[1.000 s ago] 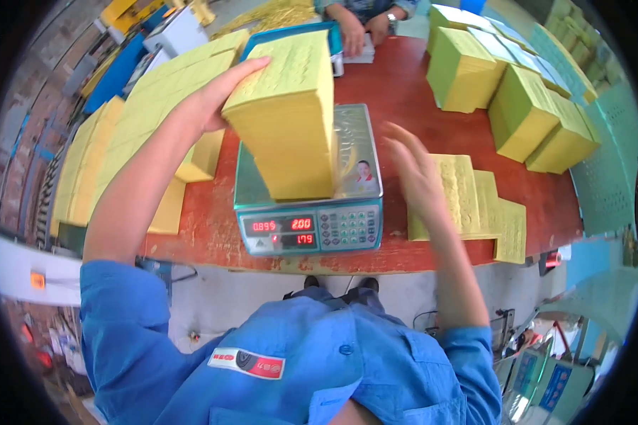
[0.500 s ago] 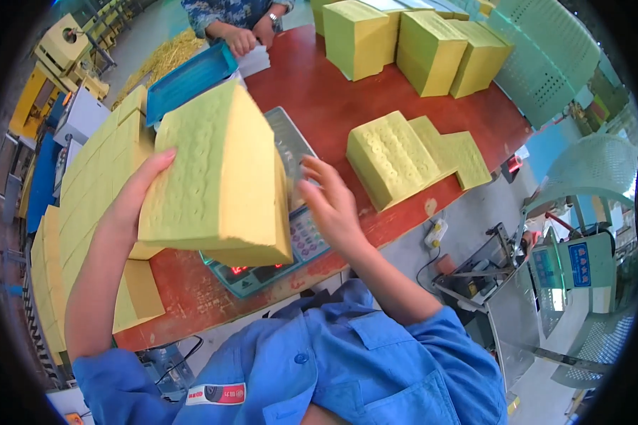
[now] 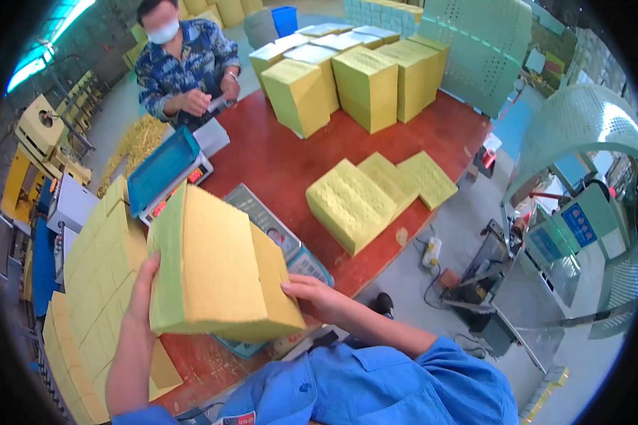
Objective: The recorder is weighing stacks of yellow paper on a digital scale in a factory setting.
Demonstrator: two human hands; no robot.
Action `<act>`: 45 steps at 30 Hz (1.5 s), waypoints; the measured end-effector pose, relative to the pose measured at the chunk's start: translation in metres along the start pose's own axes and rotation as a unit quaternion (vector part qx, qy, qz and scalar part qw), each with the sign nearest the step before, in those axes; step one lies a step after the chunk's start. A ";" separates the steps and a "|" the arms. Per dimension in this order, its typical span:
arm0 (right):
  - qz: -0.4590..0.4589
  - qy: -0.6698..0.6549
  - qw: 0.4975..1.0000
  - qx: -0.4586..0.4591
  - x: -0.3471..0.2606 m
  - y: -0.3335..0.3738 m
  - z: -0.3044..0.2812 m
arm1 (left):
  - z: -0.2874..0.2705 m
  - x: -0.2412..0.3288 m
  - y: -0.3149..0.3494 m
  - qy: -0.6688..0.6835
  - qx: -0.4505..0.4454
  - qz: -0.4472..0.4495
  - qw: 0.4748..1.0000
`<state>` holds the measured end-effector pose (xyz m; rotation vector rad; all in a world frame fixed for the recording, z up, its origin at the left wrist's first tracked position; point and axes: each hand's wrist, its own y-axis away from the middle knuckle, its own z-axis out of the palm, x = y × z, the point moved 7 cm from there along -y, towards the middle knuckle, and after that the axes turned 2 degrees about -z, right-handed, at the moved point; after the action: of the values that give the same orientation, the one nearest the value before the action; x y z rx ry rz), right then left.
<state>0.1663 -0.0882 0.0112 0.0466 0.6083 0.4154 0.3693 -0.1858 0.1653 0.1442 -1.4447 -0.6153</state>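
Note:
A thick stack of yellow paper (image 3: 220, 262) is tilted in front of me, its plain cut side turned up. My left hand (image 3: 144, 283) is closed against its left end, the thumb along the edge and the other fingers hidden. My right hand (image 3: 312, 292) presses its fingers to the stack's right end, so the stack is held between both hands. Partly covered by it is a weighing scale (image 3: 266, 223) with a metal pan and a keypad. To the right, an embossed stack of yellow paper (image 3: 351, 202) lies beside two lower piles (image 3: 427, 180).
Packed yellow stacks (image 3: 99, 255) line the left side. A second scale with a blue tray (image 3: 164, 164) stands by a co-worker (image 3: 188, 67) handling white paper. Tall yellow blocks (image 3: 365, 88) stand at the back of the red table (image 3: 262, 145). Machinery (image 3: 560, 234) is off the right edge.
My right hand, apart from the stack before, now touches its right end. The stack has turned, showing more of its cut side. My view has lifted, bringing more of the co-worker into sight.

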 end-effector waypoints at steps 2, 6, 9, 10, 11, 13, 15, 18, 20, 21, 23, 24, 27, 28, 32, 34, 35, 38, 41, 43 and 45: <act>-0.031 0.084 0.996 0.004 -0.043 0.028 -0.004 | 0.011 -0.002 0.009 0.009 0.014 0.040 0.999; -0.150 0.179 0.969 0.084 -0.153 0.086 -0.048 | 0.106 0.006 -0.005 -0.003 -0.047 0.084 0.995; -0.239 0.165 0.945 0.151 -0.245 0.132 -0.098 | 0.209 0.014 -0.062 0.017 -0.163 0.104 0.981; -0.268 0.181 0.925 0.199 -0.278 0.152 -0.127 | 0.263 0.020 -0.074 0.002 -0.182 0.130 0.975; -0.294 0.193 0.906 0.237 -0.309 0.169 -0.152 | 0.303 0.018 -0.096 0.004 -0.210 0.146 0.967; -0.326 0.260 0.864 0.281 -0.375 0.199 -0.186 | 0.382 0.012 -0.145 0.031 -0.221 0.147 0.964; -0.322 0.317 0.823 0.345 -0.430 0.227 -0.213 | 0.452 0.000 -0.198 0.109 -0.303 0.129 0.938; -0.316 0.420 0.726 0.443 -0.497 0.252 -0.266 | 0.529 -0.031 -0.268 0.158 -0.361 0.071 0.916; -0.275 0.524 0.626 0.508 -0.530 0.258 -0.293 | 0.562 -0.049 -0.307 0.168 -0.378 0.040 0.910; -0.270 0.519 0.632 0.508 -0.542 0.255 -0.303 | 0.572 -0.060 -0.321 0.130 -0.381 0.021 0.915; -0.122 0.616 0.540 0.560 -0.566 0.242 -0.326 | 0.577 -0.072 -0.352 0.090 -0.369 -0.002 0.925; -0.067 0.618 0.537 0.571 -0.567 0.234 -0.342 | 0.574 -0.083 -0.376 -0.040 -0.307 -0.030 0.951; -0.044 0.593 0.564 0.572 -0.568 0.218 -0.365 | 0.567 -0.087 -0.430 -0.255 -0.239 -0.034 0.937; -0.044 0.595 0.566 0.568 -0.572 0.212 -0.369 | 0.564 -0.081 -0.445 -0.336 -0.231 -0.005 0.913; -0.128 0.555 0.573 0.590 -0.562 0.224 -0.389 | 0.572 -0.057 -0.453 -0.452 -0.242 0.036 0.858; -0.213 0.499 0.585 0.602 -0.552 0.235 -0.405 | 0.579 -0.041 -0.434 -0.382 -0.237 -0.026 0.893; -0.237 0.401 0.666 0.582 -0.542 0.236 -0.412 | 0.577 -0.040 -0.425 -0.306 -0.222 -0.085 0.922; -0.245 0.303 0.751 0.533 -0.532 0.213 -0.397 | 0.570 -0.056 -0.427 -0.224 -0.203 -0.102 0.948; -0.288 0.291 0.770 0.489 -0.533 0.211 -0.380 | 0.580 -0.061 -0.410 -0.185 -0.225 -0.107 0.951; -0.340 0.272 0.779 0.451 -0.538 0.211 -0.373 | 0.585 -0.043 -0.391 -0.151 -0.211 0.000 0.966; -0.477 0.221 0.752 0.396 -0.540 0.222 -0.349 | 0.575 -0.037 -0.378 -0.109 -0.219 0.038 0.969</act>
<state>-0.5119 -0.1242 0.0549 0.4416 1.1505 -0.8946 -0.2937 -0.3310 0.0469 -0.3343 -1.4806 -0.8936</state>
